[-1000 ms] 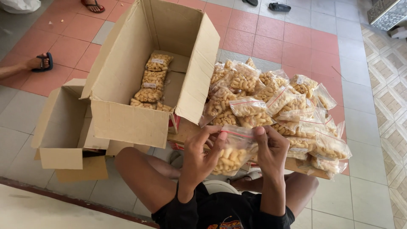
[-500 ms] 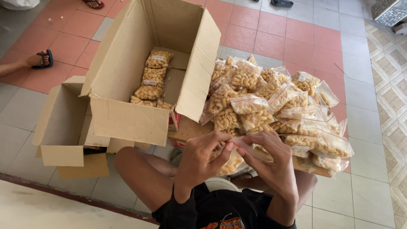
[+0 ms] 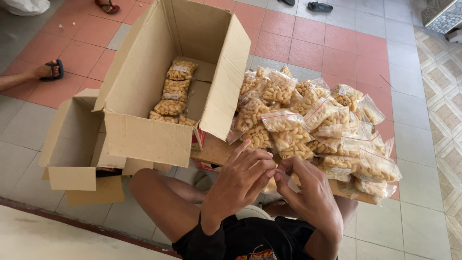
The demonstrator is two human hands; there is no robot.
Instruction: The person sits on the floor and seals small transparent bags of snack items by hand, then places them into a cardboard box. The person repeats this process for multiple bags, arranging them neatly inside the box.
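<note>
Left hand (image 3: pixel 240 180) and right hand (image 3: pixel 308 192) meet close in front of the body, fingertips pinched together on a small snack bag (image 3: pixel 270 185), mostly hidden behind them; only a sliver of it shows between the hands, above the lap. Bare knees sit just under the hands. Just past them a low wooden board (image 3: pixel 216 151) carries a heap of clear snack bags (image 3: pixel 317 130), piled up to the board's right edge, some overhanging it. On the left a big open cardboard box (image 3: pixel 149 137) stands tilted, its near wall touching the board; a short row of packed bags (image 3: pixel 173 94) lies inside, rest of the box floor bare. Smaller open box (image 3: pixel 72 154) sits beside it, further left. Tiled floor (image 3: pixel 423 226) is open to the right. Far off: another person's foot in a sandal (image 3: pixel 48 71), loose sandals (image 3: pixel 320 6) at the top edge.
</note>
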